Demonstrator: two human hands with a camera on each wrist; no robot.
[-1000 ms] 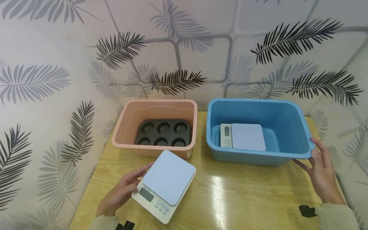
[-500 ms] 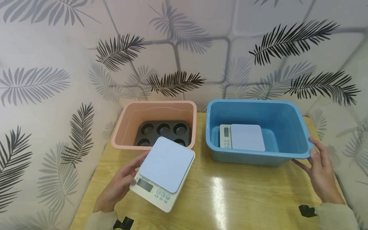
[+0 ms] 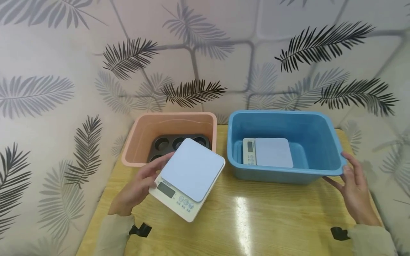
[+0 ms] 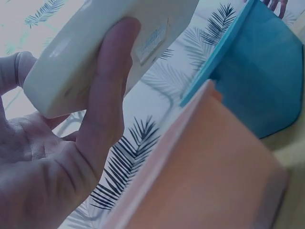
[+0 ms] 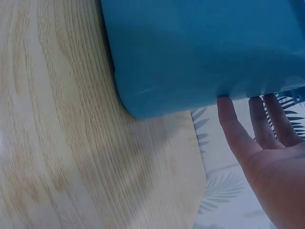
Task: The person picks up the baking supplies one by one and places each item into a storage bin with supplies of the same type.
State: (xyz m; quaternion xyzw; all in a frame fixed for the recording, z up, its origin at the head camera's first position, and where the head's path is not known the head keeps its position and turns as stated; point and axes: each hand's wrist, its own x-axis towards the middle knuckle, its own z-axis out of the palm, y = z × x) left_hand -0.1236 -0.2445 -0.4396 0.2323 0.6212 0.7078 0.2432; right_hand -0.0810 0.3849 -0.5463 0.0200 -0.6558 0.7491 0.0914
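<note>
In the head view, my left hand (image 3: 137, 188) holds a white kitchen scale (image 3: 192, 170) by its left side. The scale is tilted in the air in front of a pink plastic bin (image 3: 169, 165), partly covering the dark muffin tin (image 3: 163, 142) inside it. Seen from the left wrist, a thumb or finger (image 4: 107, 90) lies along the scale's casing. My right hand (image 3: 357, 192) grips the right front corner of a blue plastic bin (image 3: 285, 174), with fingers at the rim and its outer wall. A second kitchen scale (image 3: 273, 152) lies inside that bin.
Both bins stand side by side at the back of a wooden table (image 3: 262, 220), the pink one on the left. Close behind them rises a pale covering with a feather pattern (image 3: 221, 64), which also runs along both sides.
My left hand has raised the scale and moved it forward toward the pink bin, so it now covers more of the muffin tin. The right hand stays at the blue bin's corner.
</note>
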